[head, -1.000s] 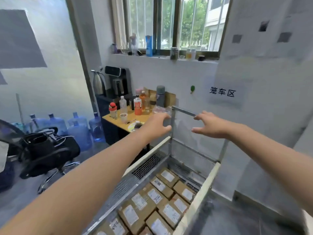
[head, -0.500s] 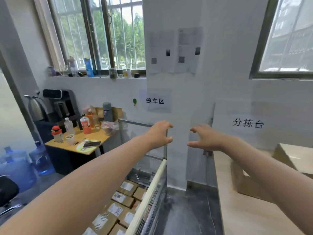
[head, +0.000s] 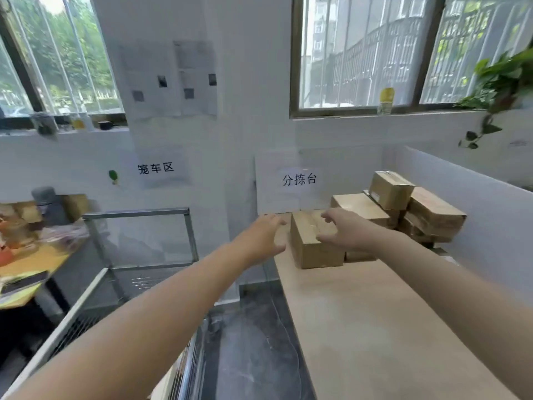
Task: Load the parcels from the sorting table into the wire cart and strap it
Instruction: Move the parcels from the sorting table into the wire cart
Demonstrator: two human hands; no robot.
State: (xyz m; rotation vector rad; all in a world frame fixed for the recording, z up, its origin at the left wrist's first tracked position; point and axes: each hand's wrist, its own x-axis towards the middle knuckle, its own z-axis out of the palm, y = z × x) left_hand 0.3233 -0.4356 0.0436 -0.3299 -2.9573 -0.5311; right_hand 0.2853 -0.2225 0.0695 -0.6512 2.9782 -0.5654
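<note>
Both open and spread: parcel (head: 317, 255) on the worktop (head: 375, 327) sits just right of the left grip (head: 264, 238) and beneath the right grip (head: 343, 232), contact unclear.

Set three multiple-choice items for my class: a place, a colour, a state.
1. Where are the parcels stacked? A on a shelf; B at the far end of the sorting table; C on a chair.
2. What colour are the parcels? A white; B blue; C brown.
3. How are the left hand and right hand? A open, at the nearest parcel; B both fists; C lifting a parcel high.
Answers: B, the stack sits at its back edge; C, plain cardboard; A, both spread, gripping nothing.
</note>
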